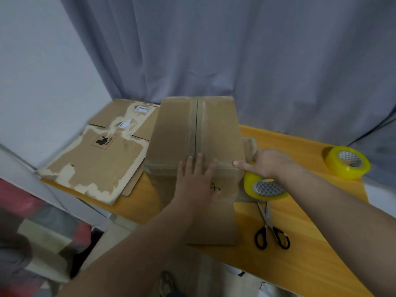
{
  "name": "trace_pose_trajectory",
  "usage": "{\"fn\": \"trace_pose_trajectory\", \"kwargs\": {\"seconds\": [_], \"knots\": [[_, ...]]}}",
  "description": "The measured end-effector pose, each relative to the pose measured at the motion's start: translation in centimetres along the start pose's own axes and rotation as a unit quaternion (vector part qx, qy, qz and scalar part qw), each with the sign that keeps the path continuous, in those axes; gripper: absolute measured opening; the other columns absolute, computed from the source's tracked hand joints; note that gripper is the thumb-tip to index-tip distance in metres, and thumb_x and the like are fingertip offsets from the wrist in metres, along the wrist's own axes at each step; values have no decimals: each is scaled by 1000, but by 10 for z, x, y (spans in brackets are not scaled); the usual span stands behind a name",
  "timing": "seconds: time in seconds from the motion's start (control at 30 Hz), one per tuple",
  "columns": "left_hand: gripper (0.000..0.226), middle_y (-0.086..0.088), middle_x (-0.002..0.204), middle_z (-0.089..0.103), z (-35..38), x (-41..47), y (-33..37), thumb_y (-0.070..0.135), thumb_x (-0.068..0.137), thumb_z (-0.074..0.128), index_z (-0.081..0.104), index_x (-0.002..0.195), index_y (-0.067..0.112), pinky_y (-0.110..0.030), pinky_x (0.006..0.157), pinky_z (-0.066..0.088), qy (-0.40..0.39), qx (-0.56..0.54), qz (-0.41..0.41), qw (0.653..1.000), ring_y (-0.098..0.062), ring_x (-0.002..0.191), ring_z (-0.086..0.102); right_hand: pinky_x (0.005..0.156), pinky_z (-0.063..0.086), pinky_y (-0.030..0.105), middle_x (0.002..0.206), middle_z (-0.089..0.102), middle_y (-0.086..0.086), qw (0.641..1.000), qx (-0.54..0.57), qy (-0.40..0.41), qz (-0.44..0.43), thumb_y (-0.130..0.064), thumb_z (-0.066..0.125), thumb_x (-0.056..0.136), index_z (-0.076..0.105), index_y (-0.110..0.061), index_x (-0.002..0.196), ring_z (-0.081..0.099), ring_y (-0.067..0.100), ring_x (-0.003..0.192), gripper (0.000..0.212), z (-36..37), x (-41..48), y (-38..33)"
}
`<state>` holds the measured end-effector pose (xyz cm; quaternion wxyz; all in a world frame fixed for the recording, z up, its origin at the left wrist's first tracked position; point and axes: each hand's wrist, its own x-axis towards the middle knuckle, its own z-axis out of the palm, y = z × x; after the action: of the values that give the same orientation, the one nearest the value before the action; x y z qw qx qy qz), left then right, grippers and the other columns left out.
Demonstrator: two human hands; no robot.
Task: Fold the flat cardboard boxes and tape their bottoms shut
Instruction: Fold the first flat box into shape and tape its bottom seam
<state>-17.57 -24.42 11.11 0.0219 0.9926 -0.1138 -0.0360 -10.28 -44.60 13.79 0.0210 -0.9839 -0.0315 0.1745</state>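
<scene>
Cardboard box [216, 129]: folded, on the wooden table [304, 249], seam facing up.
Left hand [196, 179]: flat, fingers straight, pressing the seam's near end.
Right hand [269, 162]: grips yellow tape roll [264, 187] at the box's right corner.
Scissors [271, 230]: beside the box.

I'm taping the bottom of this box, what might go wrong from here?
The seam on the box shows a dark gap; if the left hand eases off, it may widen and the strip could wrinkle. The scissors lie beside the right forearm; pulling the tape roll with the right hand might knock them off the table.
</scene>
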Motion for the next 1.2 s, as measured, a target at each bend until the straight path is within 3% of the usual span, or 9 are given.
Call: {"fn": "trace_pose_trajectory", "kwargs": {"seconds": [0.23,0.43,0.57,0.6,0.63,0.73,0.8,1.0,1.2], "knots": [[68,0,160,-5,5,12,10,36,99,36,-2,152,17,-34,116,-9,34,27,78,996,-13,147,-5,66,46,32,100,66,-2,1000,11,-15,11,-91,24,70,66,-32,109,60,21,91,82,4,7,2],[72,4,158,-12,13,-36,-95,34,100,35,-22,141,24,-41,116,-9,75,101,-89,988,-16,147,-4,65,43,30,101,67,-4,999,17,-29,16,-91,25,70,66,-33,111,59,19,93,81,3,7,0],[60,-2,160,8,14,-39,-92,37,98,40,17,152,23,-46,117,-1,139,-24,-151,978,-26,147,3,70,47,32,91,66,-3,998,38,-41,8,-85,29,76,67,-33,109,60,19,89,72,-1,5,-2],[54,-6,158,17,14,-38,-88,39,97,44,32,147,23,-46,117,7,193,-150,-215,946,-29,146,12,69,47,31,87,66,-3,998,45,-37,3,-84,30,77,68,-33,108,60,19,87,71,-1,3,-1],[50,-8,153,27,11,-37,-84,44,94,50,44,140,23,-47,116,18,233,-314,-294,872,-30,141,24,67,46,31,85,65,-2,998,55,-31,-2,-83,31,78,68,-33,108,60,18,85,69,0,1,0],[39,-6,113,55,3,-33,-71,53,86,60,54,103,18,-38,91,49,195,-692,-406,564,-23,106,55,75,50,33,98,68,0,996,91,-19,-7,-81,35,79,67,-33,115,60,20,91,68,1,-4,1],[24,-4,96,62,0,-26,-64,37,89,64,57,90,14,-30,77,50,160,-750,-394,506,-20,92,61,77,52,34,105,69,3,994,108,-11,-17,-80,36,79,66,-32,117,61,20,91,68,2,-8,2],[23,-9,80,56,-4,-12,-74,13,89,63,52,69,16,-41,79,47,264,-702,-388,535,-26,86,54,87,49,34,133,59,-7,980,191,31,-32,-76,50,75,64,-38,120,54,19,120,60,4,-29,8],[24,-4,77,57,-36,1,-115,26,78,68,59,55,28,-50,87,50,271,-667,-284,633,-23,82,54,76,54,34,125,64,-4,967,245,57,-26,-71,55,77,67,-35,116,64,17,99,54,10,-52,-18]]}}
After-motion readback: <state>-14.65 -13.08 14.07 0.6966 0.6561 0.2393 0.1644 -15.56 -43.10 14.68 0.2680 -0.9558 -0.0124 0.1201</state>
